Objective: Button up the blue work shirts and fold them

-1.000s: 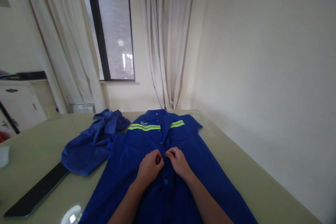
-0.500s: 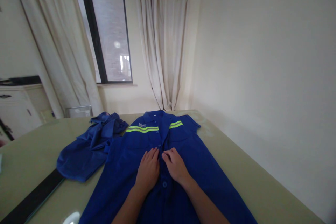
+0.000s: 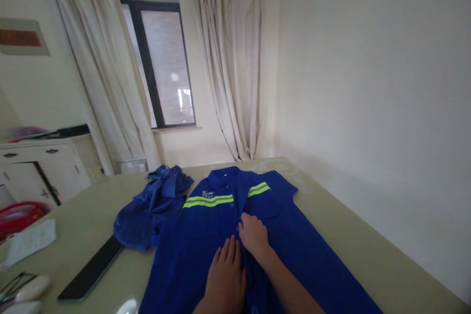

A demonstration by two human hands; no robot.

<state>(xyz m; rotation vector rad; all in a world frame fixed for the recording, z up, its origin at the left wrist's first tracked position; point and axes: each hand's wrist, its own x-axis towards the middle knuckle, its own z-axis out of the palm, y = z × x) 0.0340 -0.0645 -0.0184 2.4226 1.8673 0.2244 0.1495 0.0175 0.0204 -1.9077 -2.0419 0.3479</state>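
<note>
A blue work shirt (image 3: 191,250) with yellow-green reflective chest bands lies front up, its collar at the far end. My left hand (image 3: 226,274) rests flat on it, left of the button line, fingers stretched forward and close together. Slightly farther along, my right hand (image 3: 253,234) has its fingers curled and pinches the shirt's front edge near a button. The front gapes above that hand. Just left of the shirt lies a second blue garment (image 3: 142,216), crumpled and touching it.
On the table (image 3: 88,221) to the left lie a long black slab (image 3: 91,267), a paper sheet (image 3: 33,240) and glasses (image 3: 16,284). A red basin (image 3: 22,216) stands beyond the left edge. The wall (image 3: 368,132) runs along the right; curtains (image 3: 235,59) hang behind.
The view has shifted, showing more of the left side. My right hand has moved up the shirt front toward the collar, while my left hand now lies lower and nearer to me.
</note>
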